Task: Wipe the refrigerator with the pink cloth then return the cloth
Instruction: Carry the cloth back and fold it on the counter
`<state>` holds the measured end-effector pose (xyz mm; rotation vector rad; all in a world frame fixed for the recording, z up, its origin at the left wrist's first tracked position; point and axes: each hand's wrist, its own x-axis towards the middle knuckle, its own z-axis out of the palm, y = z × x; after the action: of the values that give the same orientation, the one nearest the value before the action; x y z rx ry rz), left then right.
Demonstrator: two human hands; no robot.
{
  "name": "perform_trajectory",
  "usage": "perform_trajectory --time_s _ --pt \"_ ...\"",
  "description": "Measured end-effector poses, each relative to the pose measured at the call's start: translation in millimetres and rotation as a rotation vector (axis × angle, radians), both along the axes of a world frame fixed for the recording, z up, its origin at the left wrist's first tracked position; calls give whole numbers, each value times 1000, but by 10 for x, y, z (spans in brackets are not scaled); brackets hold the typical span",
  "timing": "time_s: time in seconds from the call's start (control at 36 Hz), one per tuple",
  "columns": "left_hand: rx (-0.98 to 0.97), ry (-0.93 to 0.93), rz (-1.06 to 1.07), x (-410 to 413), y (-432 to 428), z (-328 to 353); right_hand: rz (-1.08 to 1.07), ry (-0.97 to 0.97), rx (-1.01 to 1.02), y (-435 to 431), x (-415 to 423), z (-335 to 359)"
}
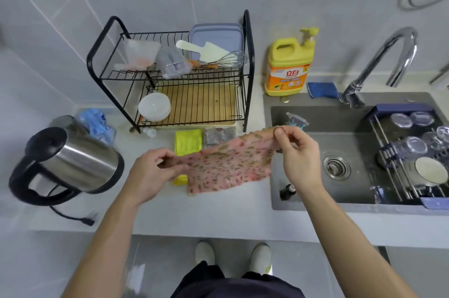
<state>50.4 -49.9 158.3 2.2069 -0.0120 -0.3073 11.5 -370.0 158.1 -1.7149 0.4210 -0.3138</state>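
A dark garment and two pale shoes on the floor fill the bottom edge, and both bare forearms reach forward over the front edge of the counter. The left hand has its fingers curled and pinches the left corner of the pink cloth. The right hand pinches the upper right corner between thumb and forefinger, its other fingers loosely bent. The cloth, speckled with dark flecks, is stretched flat between the hands above the middle of the counter, just left of the sink; whether its lower edge touches the counter cannot be told. It hides part of a yellow cloth lying on the counter, and a grey patterned cloth lies just beside that one. A steel kettle with a black handle stands near the counter's left end. In the sink are a round drain and, along the right side, a rack of glasses. Towards the back wall stands a black wire dish rack holding a wooden board, a white lid and a whisk. At the sink's back left corner is a yellow detergent bottle, with a folded blue cloth between it and the chrome tap.
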Motion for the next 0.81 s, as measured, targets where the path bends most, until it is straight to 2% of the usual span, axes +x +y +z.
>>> perform_trajectory --time_s 0.14,0.25,0.33,0.56,0.64,0.72,0.81 --pt "-389 -76 69 96 59 358 -114 -137 86 138 65 224" --pt "-509 -45 34 86 169 340 -123 -135 131 165 -43 198" --pt "-509 81 4 5 315 107 -105 -55 140 176 -246 20" --pt "-348 468 -64 -483 502 -697 -21 374 120 141 -894 -779" --pt "-363 578 -52 -623 492 -841 -6 486 69 127 -1017 -958" --pt "-377 583 -45 -676 458 -939 3 557 13 101 -1040 -1056" --pt "-300 484 -39 -652 444 -1056 27 608 -12 78 -984 -1080"
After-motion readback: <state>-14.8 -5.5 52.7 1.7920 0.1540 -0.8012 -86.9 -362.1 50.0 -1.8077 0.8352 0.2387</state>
